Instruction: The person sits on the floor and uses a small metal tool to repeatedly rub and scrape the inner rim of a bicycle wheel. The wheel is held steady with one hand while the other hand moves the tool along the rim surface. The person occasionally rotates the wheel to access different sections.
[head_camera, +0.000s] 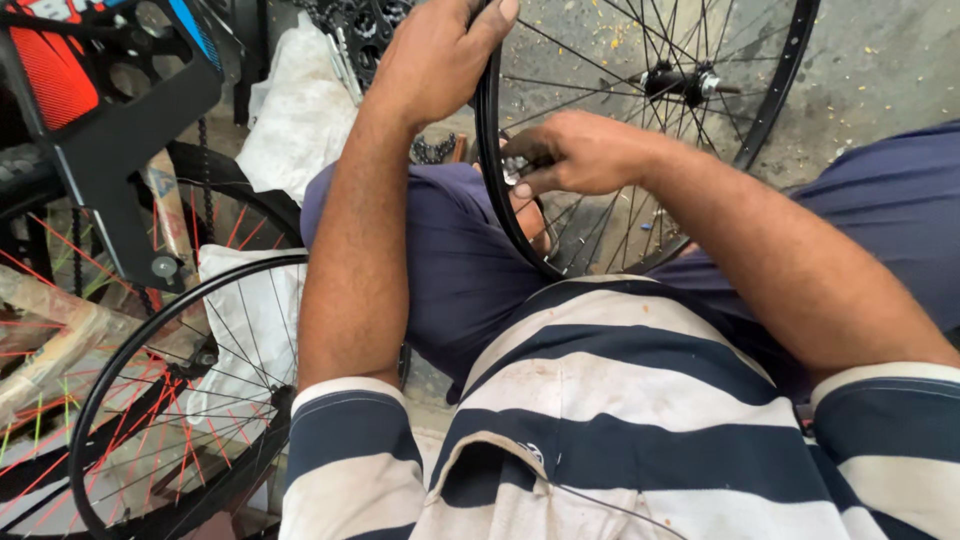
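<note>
The person sits with a black wheel (640, 130) standing upright between the knees, in the upper middle of the frame. The left hand (435, 60) is curled over the top left of the rim (487, 150), fingers wrapped around it, steadying the wheel. The right hand (580, 152) is pinched shut on a small silvery tool (512, 172) pressed against the rim's inner edge where a spoke meets it; what kind of tool it is cannot be told at this size.

As for progress, the wheel looks fully laced: spokes (610, 215) run from the hub (685, 82) out to the rim all round the visible part, and no tyre is on it. The hand is at one spoke end, low on the left of the rim. How many have been worked and how many remain cannot be read from the frame.

At lower left a second wheel (190, 390) lies with black spokes, and beyond it red spokes (40, 270) show on another. A black frame piece (120, 130) sits upper left, with white cloth (295, 110) beside it and a chain (432, 150) just behind the left forearm. The person's own knee (450, 230) crowds the rim from the left, close to the working hand.
</note>
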